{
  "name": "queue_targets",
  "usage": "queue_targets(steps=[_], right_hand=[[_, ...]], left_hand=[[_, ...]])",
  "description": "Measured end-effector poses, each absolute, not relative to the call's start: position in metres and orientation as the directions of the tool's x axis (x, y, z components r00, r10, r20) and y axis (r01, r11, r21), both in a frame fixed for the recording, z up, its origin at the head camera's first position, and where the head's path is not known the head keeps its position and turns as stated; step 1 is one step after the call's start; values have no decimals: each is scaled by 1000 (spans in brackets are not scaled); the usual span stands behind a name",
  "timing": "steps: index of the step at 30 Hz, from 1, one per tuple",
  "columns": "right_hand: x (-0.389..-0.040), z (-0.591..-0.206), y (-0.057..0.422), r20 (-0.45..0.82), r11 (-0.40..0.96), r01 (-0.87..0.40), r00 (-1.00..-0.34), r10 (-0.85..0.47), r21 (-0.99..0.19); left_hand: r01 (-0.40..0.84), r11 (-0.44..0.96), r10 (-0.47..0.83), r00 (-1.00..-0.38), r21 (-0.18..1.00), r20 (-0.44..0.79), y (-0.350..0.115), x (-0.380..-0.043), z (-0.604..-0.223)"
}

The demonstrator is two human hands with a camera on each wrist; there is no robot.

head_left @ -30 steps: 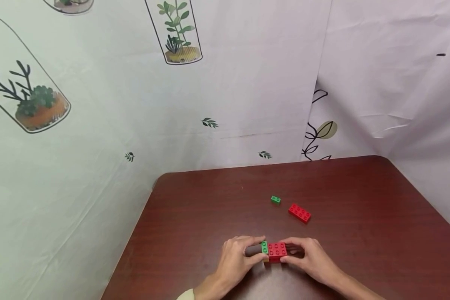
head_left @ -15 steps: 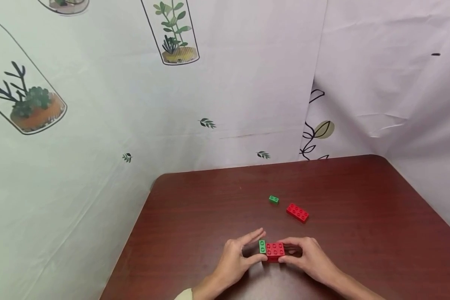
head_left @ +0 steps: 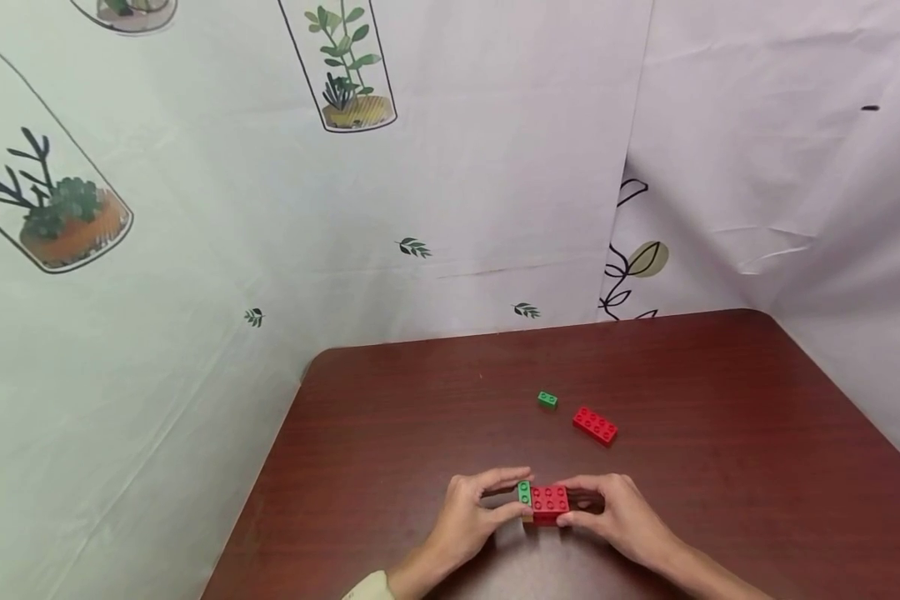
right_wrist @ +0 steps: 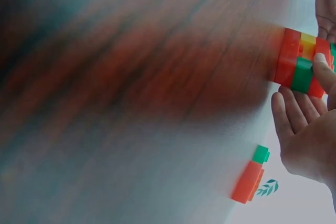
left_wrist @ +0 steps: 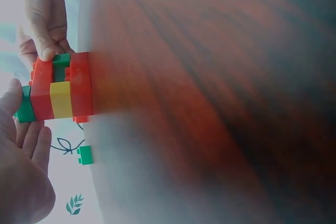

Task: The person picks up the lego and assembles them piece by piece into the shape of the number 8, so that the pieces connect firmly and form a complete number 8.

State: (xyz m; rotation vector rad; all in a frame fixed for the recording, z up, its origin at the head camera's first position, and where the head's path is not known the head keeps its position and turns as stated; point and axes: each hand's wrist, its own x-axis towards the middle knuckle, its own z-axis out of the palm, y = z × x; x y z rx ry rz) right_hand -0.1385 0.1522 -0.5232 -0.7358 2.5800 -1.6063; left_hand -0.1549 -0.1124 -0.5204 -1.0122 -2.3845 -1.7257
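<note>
A stack of toy building bricks stands on the table before me. Its bottom is a red brick (left_wrist: 80,83); a yellow brick (left_wrist: 61,99) and a green brick (right_wrist: 302,75) sit on that with a gap between them. Across these two lies an upper red brick (head_left: 551,500), with a small green brick (head_left: 524,492) on its left end. My left hand (head_left: 465,512) pinches this small green brick between thumb and fingers. At the other end, my right hand (head_left: 621,512) holds the stack, thumb on the near side, fingers at the far side.
Beyond the hands lie a loose red brick (head_left: 596,426) and a loose small green brick (head_left: 547,400). The dark wooden table (head_left: 390,417) meets a white cloth backdrop (head_left: 495,192) printed with plants at its back and sides.
My left forefinger was lifted off the green brick half a second ago and has come back down to it. My right hand keeps its hold, and the stack stays put.
</note>
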Motion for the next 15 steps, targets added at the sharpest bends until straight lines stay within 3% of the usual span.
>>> queue_targets(steps=[15], right_hand=[[-140,-523,153,242,353,-397,-880,-409,-847]], left_hand=[[589,174,499,-744,789,445,-111,-156,-524]])
